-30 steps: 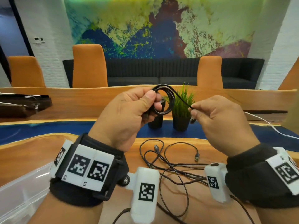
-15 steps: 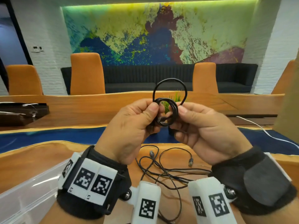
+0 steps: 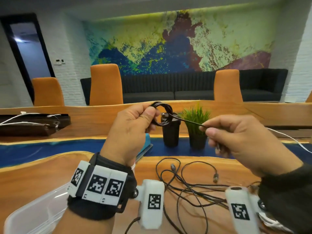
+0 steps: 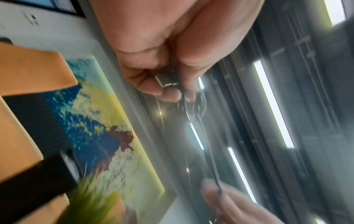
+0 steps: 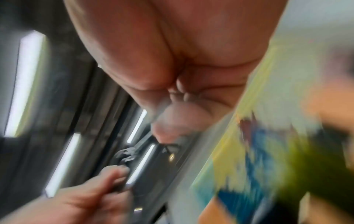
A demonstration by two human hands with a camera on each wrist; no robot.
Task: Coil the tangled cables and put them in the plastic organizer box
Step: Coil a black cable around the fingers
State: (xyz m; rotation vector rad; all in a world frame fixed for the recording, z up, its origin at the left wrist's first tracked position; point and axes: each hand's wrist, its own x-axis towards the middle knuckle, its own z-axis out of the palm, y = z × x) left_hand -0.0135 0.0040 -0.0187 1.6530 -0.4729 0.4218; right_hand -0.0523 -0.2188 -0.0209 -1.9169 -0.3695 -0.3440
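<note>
My left hand (image 3: pixel 148 115) holds a small coil of black cable (image 3: pixel 163 114) up above the table, thumb and fingers pinched on its left side. A plug end (image 4: pixel 165 80) of it sits inside that hand's curled fingers. The cable's free tail (image 3: pixel 190 122) runs right to my right hand (image 3: pixel 206 128), which pinches it taut. More dark cables (image 3: pixel 184 184) lie tangled on the wooden table below my hands. The clear plastic organizer box (image 3: pixel 33 210) sits at the lower left, partly cut off. Both wrist views are blurred.
A black cup (image 3: pixel 170 132) and a small potted green plant (image 3: pixel 196 125) stand just beyond my hands on the blue strip. White cables (image 3: pixel 290 139) trail at the right and over dark trays (image 3: pixel 30 122) at the far left. Orange chairs line the far side.
My right hand has moved away from the coil to the right, drawing the tail out straight; the big loop above the coil is gone.
</note>
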